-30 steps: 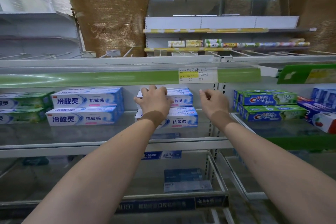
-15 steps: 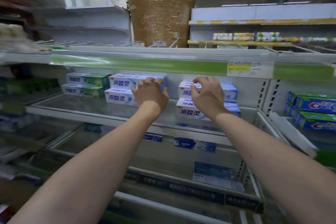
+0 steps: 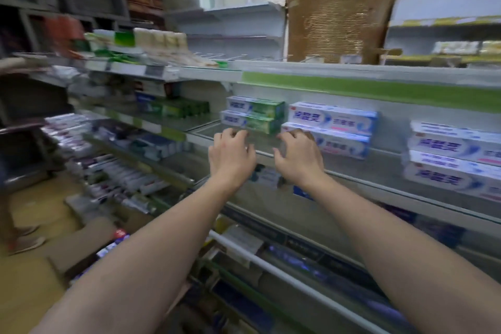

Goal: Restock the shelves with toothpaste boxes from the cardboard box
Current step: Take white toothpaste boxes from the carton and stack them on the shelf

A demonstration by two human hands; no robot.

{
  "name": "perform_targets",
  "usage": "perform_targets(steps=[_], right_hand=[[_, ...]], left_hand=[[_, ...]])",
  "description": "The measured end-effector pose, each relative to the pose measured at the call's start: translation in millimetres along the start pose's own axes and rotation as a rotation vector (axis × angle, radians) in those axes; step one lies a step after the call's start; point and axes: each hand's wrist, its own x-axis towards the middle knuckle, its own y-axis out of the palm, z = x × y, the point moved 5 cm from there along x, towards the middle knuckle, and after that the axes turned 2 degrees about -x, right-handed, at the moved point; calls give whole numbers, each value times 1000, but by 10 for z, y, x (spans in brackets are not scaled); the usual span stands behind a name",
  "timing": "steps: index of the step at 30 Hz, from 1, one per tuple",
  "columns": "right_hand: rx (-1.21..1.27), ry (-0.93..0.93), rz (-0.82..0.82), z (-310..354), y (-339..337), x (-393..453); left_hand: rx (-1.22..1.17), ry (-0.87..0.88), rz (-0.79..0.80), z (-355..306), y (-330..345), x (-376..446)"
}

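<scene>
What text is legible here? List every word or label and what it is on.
"冷酸灵", smeared but just legible: blue-and-white toothpaste boxes and the same stack further right.
Green-and-white toothpaste boxes: too blurred to read.
Upper shelf price tag: too blurred to read.
Lower shelf labels: too blurred to read.

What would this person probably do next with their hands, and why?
Likely draw both hands back and reach down to the cardboard box for more toothpaste. The left hand and right hand hang with loosely curled fingers, seemingly holding nothing, in front of the blue-and-white stack, and bare glass shelf shows beside it.
</scene>
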Motion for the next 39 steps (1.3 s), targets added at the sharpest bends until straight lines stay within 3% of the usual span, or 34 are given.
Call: perform_targets(steps=[15,29,39], right_hand=[[118,-210,298,2074,1986,-269],[206,-239,670,2907,4241,-384],[283,-80,1020,3199,5735,-598]], left_hand=[[109,-309,68,2821,-417,-563],[162,-698,145,4803,215,-1024],[31,-1075,162,5698,813,-1128]])
